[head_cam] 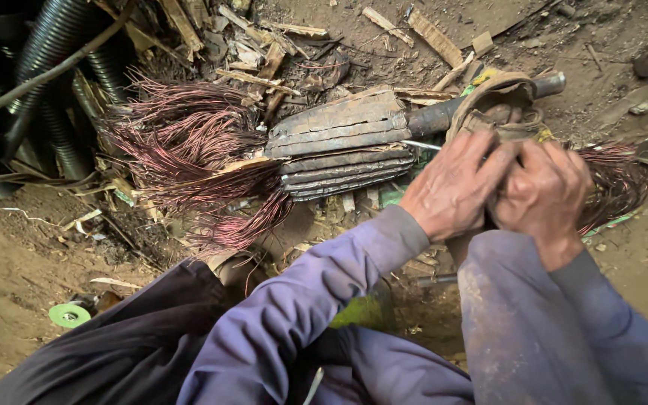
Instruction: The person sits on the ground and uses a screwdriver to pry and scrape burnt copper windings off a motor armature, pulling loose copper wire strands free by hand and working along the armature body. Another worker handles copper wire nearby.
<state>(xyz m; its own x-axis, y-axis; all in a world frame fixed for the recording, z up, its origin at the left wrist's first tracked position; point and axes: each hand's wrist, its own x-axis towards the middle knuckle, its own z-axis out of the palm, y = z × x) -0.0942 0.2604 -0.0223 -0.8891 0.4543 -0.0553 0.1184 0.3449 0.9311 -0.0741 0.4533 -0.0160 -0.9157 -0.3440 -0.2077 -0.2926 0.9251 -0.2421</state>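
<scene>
Two hands work close together at the right end of the dismantled motor armature, a ribbed grey laminated core lying on the dirt floor. The left hand and right hand are both curled tight around the brown, taped winding end just right of the core, knuckles touching; what exactly sits under the fingers I cannot tell.

Left of the core, copper wire strands fan out in stiff reddish bunches, thin and springy, with cut tips. A second tuft of copper strands bristles right of the hands. Those ends look sharp enough to prick bare skin if a hand slips along them. A thin metal rod pokes out between core and left hand, and a slip there could jab the palm. The steel shaft beyond the winding is smooth and round, so the whole piece may roll under a hard pull.

Wood splinters litter the ground above the core; a green disc lies far lower left.
</scene>
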